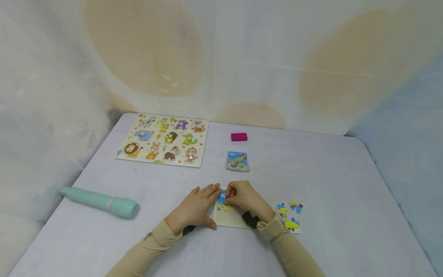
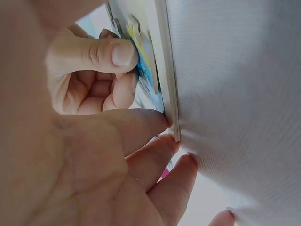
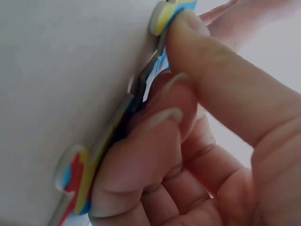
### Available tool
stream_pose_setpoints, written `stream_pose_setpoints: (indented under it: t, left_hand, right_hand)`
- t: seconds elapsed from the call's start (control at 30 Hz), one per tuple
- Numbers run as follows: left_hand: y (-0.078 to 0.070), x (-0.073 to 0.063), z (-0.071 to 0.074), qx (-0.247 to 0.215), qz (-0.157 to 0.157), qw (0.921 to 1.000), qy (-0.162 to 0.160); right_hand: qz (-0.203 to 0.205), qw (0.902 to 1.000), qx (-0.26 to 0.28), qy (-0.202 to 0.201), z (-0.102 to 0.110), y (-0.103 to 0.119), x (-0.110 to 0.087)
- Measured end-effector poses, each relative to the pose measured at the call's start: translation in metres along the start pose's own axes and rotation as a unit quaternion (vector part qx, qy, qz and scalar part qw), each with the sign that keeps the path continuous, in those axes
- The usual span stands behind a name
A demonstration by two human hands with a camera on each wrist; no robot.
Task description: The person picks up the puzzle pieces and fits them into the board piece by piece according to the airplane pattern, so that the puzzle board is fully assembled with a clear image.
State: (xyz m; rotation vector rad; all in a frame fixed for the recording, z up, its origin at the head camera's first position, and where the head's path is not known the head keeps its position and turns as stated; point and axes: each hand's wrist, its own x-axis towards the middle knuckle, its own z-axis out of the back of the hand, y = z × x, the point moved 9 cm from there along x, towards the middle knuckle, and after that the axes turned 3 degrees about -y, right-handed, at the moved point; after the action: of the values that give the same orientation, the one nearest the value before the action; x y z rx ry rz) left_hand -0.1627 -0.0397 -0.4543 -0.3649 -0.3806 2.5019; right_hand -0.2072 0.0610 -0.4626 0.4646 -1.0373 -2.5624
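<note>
A small wooden puzzle tray (image 1: 232,221) lies in front of me, with blue and yellow puzzle pieces (image 1: 221,198) joined in its far left corner. My left hand (image 1: 196,206) lies along the tray's left side, fingers extended; in the left wrist view its fingertips touch the tray's edge (image 2: 165,70). Over the pieces, my right hand (image 1: 246,196) bends its fingers and thumb to pinch a jigsaw piece (image 3: 163,18), mostly covered by the fingers. In the right wrist view more coloured pieces (image 3: 77,174) show beside the curled fingers.
Several loose puzzle pieces (image 1: 292,224) lie right of the tray, near my right wrist. Beyond it are an airplane picture card (image 1: 238,161) and a magenta block (image 1: 238,137). An animal puzzle board (image 1: 160,140) occupies the far left, a mint-green microphone-shaped object (image 1: 100,202) the near left.
</note>
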Motion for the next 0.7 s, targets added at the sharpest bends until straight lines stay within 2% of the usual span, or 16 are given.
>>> stream_pose_setpoints:
  t: [0.23, 0.43, 0.7]
  left_hand:
    - [0.0001, 0.0012, -0.0018, 0.002, 0.004, 1.0000, 0.002]
    - [0.0019, -0.0012, 0.0000, 0.005, 0.003, 1.0000, 0.000]
    - [-0.0002, 0.0001, -0.0005, 0.006, -0.011, 0.9999, -0.006]
  right_hand:
    - [0.000, 0.9999, -0.001, -0.014, 0.0032, -0.0003, -0.0003]
    - [-0.016, 0.9996, 0.000, -0.021, 0.0033, 0.0016, 0.0013]
    - [-0.026, 0.9996, 0.012, 0.008, 0.0004, 0.0012, 0.0025]
